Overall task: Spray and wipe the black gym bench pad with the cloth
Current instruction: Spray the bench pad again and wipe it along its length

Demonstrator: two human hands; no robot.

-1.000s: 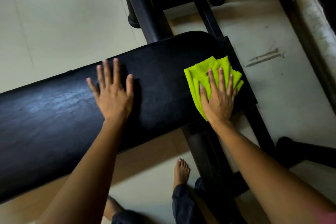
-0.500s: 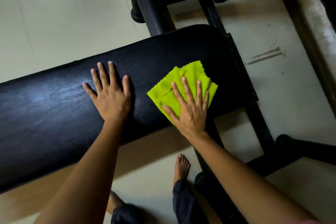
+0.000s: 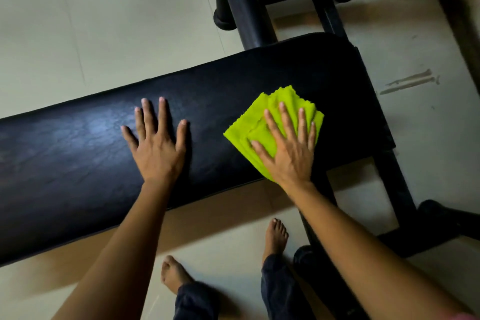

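Note:
The black gym bench pad (image 3: pixel 78 153) runs from the left edge to the right of centre, and its vinyl shines faintly. A folded lime-green cloth (image 3: pixel 249 128) lies on the pad near its right end. My right hand (image 3: pixel 291 153) presses flat on the cloth with its fingers spread, covering the near half of it. My left hand (image 3: pixel 158 150) rests palm down on the bare pad, a hand's width left of the cloth, fingers apart and holding nothing. No spray bottle is in view.
A thick black frame post (image 3: pixel 241 8) rises behind the pad. Black frame bars (image 3: pixel 397 189) run along the floor at right. My bare feet (image 3: pixel 275 236) stand on pale tiles below the pad's near edge. Scuff marks (image 3: pixel 410 83) streak the floor at right.
My right hand slid the cloth left from the pad's right end toward the middle and now sits just inside that end. My left hand stayed flat in place.

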